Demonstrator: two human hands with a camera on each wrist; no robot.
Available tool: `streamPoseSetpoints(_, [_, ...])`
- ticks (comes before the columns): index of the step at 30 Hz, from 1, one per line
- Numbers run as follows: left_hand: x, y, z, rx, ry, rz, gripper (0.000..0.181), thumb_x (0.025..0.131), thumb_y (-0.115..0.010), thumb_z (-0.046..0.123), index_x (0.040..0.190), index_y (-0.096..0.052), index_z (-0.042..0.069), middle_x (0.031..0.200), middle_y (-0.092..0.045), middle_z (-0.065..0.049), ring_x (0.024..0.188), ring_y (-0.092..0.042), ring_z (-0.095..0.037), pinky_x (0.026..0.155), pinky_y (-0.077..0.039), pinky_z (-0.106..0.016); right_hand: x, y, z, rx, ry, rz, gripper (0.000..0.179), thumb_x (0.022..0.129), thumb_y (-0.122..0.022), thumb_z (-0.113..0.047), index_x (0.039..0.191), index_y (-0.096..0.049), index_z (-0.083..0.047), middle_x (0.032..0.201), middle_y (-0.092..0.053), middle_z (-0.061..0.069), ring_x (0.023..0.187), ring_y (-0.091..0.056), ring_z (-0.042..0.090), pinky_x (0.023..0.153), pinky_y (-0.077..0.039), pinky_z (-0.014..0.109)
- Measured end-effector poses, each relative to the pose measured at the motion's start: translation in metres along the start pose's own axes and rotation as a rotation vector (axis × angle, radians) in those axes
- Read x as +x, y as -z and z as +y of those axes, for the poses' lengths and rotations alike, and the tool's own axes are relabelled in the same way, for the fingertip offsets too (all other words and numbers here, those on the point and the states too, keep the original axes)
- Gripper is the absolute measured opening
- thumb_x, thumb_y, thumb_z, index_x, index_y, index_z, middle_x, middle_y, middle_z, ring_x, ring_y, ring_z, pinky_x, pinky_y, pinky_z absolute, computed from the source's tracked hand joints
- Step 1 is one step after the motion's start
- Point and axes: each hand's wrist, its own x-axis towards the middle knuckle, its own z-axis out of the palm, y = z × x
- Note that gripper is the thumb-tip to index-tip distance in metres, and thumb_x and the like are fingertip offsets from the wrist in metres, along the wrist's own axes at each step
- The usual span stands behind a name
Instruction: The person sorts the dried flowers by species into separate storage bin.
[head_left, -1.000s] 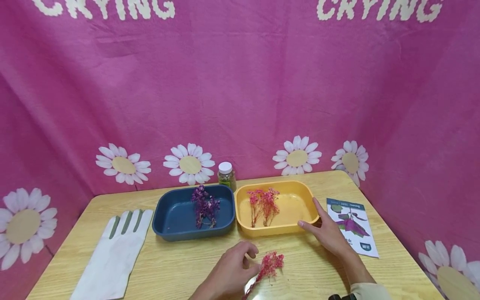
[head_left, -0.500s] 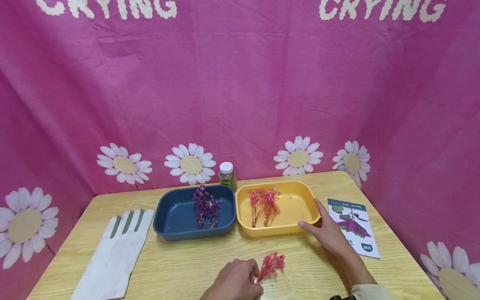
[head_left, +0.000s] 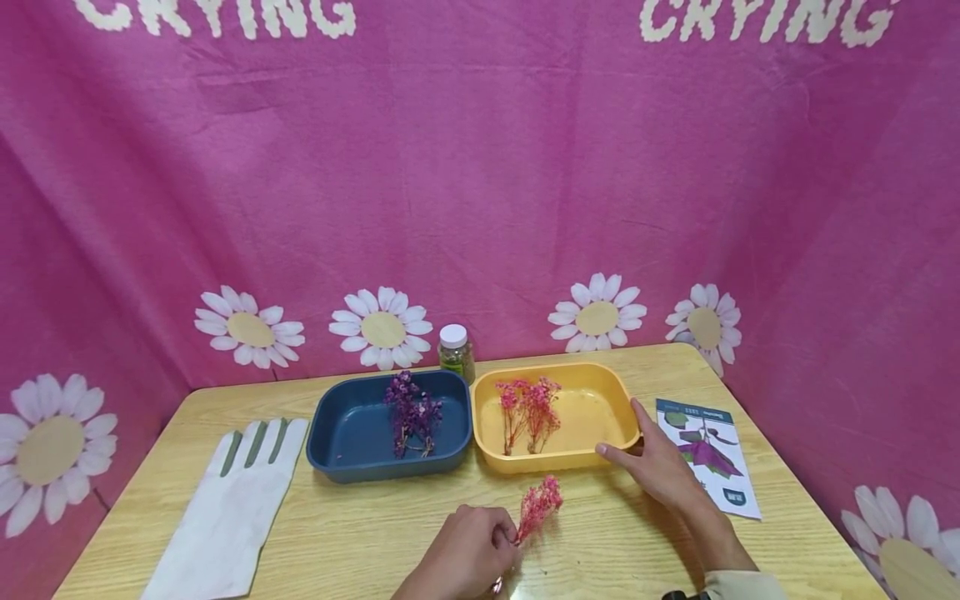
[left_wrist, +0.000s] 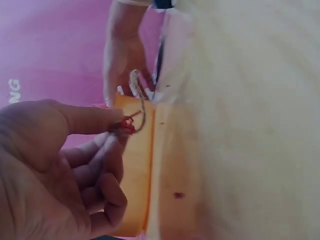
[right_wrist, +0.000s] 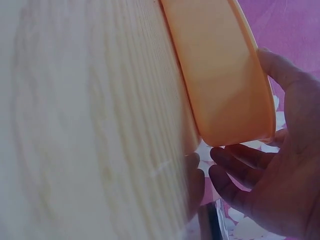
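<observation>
My left hand [head_left: 467, 546] pinches the stem of a pink dried flower sprig [head_left: 540, 504] between thumb and fingers, low over the front of the table. In the left wrist view a thin curved stem [left_wrist: 143, 116] juts from the fingertips. My right hand [head_left: 663, 471] holds the near right corner of the yellow tray [head_left: 592, 421], thumb [right_wrist: 280, 67] at the rim and fingers along the outer end wall. Pink dried flowers [head_left: 538, 408] lie in the left half of that tray. The blue tray [head_left: 352, 429] beside it contains purple dried flowers [head_left: 412, 414].
A white glove [head_left: 221, 517] with green stripes lies at the left. Behind the trays, against the pink curtain [head_left: 480, 208], stands a jar [head_left: 456, 354] with a white lid. A printed seed packet [head_left: 708, 458] lies near the right table edge, beside my right forearm.
My left hand has reached down to the pink sprig, taken its stem and raised it, so the flower head points up more toward the yellow tray. My right hand has stayed at the tray's corner.
</observation>
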Motion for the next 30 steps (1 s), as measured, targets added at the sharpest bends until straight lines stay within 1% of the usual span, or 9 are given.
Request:
streamPoseSetpoints(2, [0.003, 0.005, 0.003, -0.048, -0.006, 0.036, 0.009, 0.081, -0.073, 0.019, 0.074, -0.067, 0.019, 0.06, -0.059, 0.016, 0.054, -0.05, 0.004, 0.058, -0.043, -0.016, 0.001, 0.0, 0.001, -0.01, 0.015, 0.007, 0.106, 0.086, -0.065, -0.054, 0.156, 0.0, -0.008, 0.157, -0.025, 0.025, 0.134, -0.044, 0.041, 0.111, -0.032, 0.06])
streamPoseSetpoints(6, [0.012, 0.017, 0.01, -0.168, 0.012, 0.102, 0.01, 0.084, -0.074, 0.025, 0.079, -0.069, 0.017, 0.068, -0.067, 0.012, 0.061, -0.058, 0.002, 0.06, -0.048, -0.018, 0.002, -0.001, 0.003, -0.023, 0.029, 0.012, 0.106, 0.086, -0.065, -0.054, 0.156, 0.0, -0.008, 0.157, -0.024, 0.025, 0.136, -0.042, 0.041, 0.111, -0.031, 0.059])
streamPoseSetpoints(10, [0.025, 0.028, 0.015, -0.246, 0.015, 0.153, 0.012, 0.085, -0.074, 0.027, 0.081, -0.069, 0.016, 0.073, -0.068, 0.007, 0.065, -0.06, -0.003, 0.06, -0.05, -0.02, 0.001, 0.0, 0.003, -0.051, 0.02, 0.008, 0.108, 0.086, -0.064, -0.057, 0.156, 0.002, -0.007, 0.158, -0.02, 0.026, 0.139, -0.036, 0.043, 0.112, -0.027, 0.061])
streamPoseSetpoints(12, [0.032, 0.032, 0.018, -0.278, 0.016, 0.166, 0.012, 0.085, -0.073, 0.026, 0.083, -0.07, 0.015, 0.075, -0.069, 0.004, 0.066, -0.06, -0.005, 0.059, -0.05, -0.022, 0.001, 0.001, 0.002, -0.066, 0.013, 0.003, 0.109, 0.086, -0.063, -0.058, 0.156, 0.003, -0.007, 0.158, -0.018, 0.027, 0.14, -0.034, 0.044, 0.113, -0.026, 0.062])
streamPoseSetpoints(16, [0.046, 0.037, 0.024, -0.294, 0.023, 0.179, 0.013, 0.086, -0.072, 0.027, 0.086, -0.071, 0.014, 0.081, -0.07, 0.002, 0.069, -0.061, -0.007, 0.058, -0.05, -0.025, -0.001, 0.002, 0.002, -0.076, 0.01, 0.001, 0.109, 0.085, -0.063, -0.059, 0.156, 0.003, -0.007, 0.158, -0.019, 0.027, 0.14, -0.034, 0.043, 0.113, -0.026, 0.062])
streamPoseSetpoints(19, [0.057, 0.037, 0.028, -0.292, 0.029, 0.182, 0.012, 0.086, -0.072, 0.026, 0.088, -0.07, 0.014, 0.086, -0.071, 0.002, 0.072, -0.061, -0.008, 0.059, -0.05, -0.026, -0.001, 0.002, 0.001, -0.076, 0.02, 0.002, 0.109, 0.086, -0.063, -0.058, 0.155, 0.003, -0.006, 0.157, -0.021, 0.028, 0.139, -0.036, 0.043, 0.112, -0.027, 0.061])
streamPoseSetpoints(25, [0.079, 0.033, 0.035, -0.319, 0.057, 0.185, 0.014, 0.085, -0.073, 0.027, 0.089, -0.067, 0.015, 0.083, -0.068, 0.003, 0.072, -0.059, -0.009, 0.058, -0.048, -0.026, -0.001, 0.002, 0.0, -0.078, 0.026, -0.001, 0.108, 0.087, -0.063, -0.056, 0.155, 0.002, -0.004, 0.156, -0.021, 0.029, 0.14, -0.034, 0.044, 0.112, -0.028, 0.061])
streamPoseSetpoints(30, [0.097, 0.029, 0.039, -0.327, 0.058, 0.222, 0.014, 0.085, -0.073, 0.027, 0.088, -0.068, 0.014, 0.081, -0.066, 0.002, 0.069, -0.057, -0.009, 0.057, -0.047, -0.025, -0.001, 0.002, 0.0, -0.082, 0.007, -0.007, 0.109, 0.086, -0.062, -0.058, 0.155, 0.003, -0.006, 0.157, -0.019, 0.028, 0.141, -0.03, 0.045, 0.113, -0.027, 0.061])
